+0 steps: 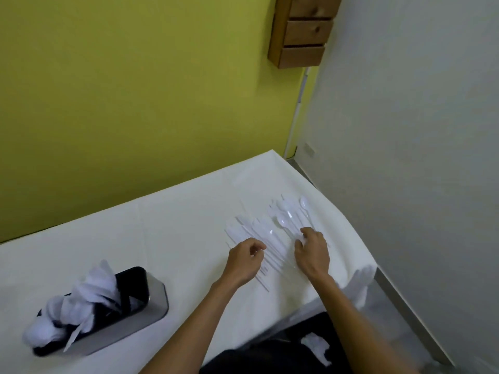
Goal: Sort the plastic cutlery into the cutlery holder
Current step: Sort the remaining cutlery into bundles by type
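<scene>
Two hands are working over a loose pile of white plastic cutlery (271, 234) lying on the right part of the counter (140, 238), which is wearing a white cloth. Spoons (287, 213) are lying at the far end of the pile, bowls pointing away from the person; long thin handles (263, 279) are fanning out toward the near edge. Blur is making it hard to tell forks from knives.

The left hand (247, 261) is hovering at the left side of the pile, fingers curled in, thumb close to the forefinger. Cannot tell if it is pinching a piece or holding nothing. The right hand (313, 252) is sitting on the right side of the pile, fingers spread and bent down, tips touching spoon handles, thumb out to the side, nothing visibly gripped.

The cutlery holder (159, 298) is standing well apart at the left of the counter, near the front edge: grey metal base, black compartments. White cutlery (89, 295) is already sticking out of its nearer compartments, leaning and bunching together; the far compartment is looking dark.

Behind the counter a yellow-green wall (135, 90) is meeting a pale wall (405, 130), with wooden drawers (302, 31) hanging near the corner. Dark clothing (270, 357) is showing at the bottom, with a crumpled white scrap (317, 346) lying on it.
</scene>
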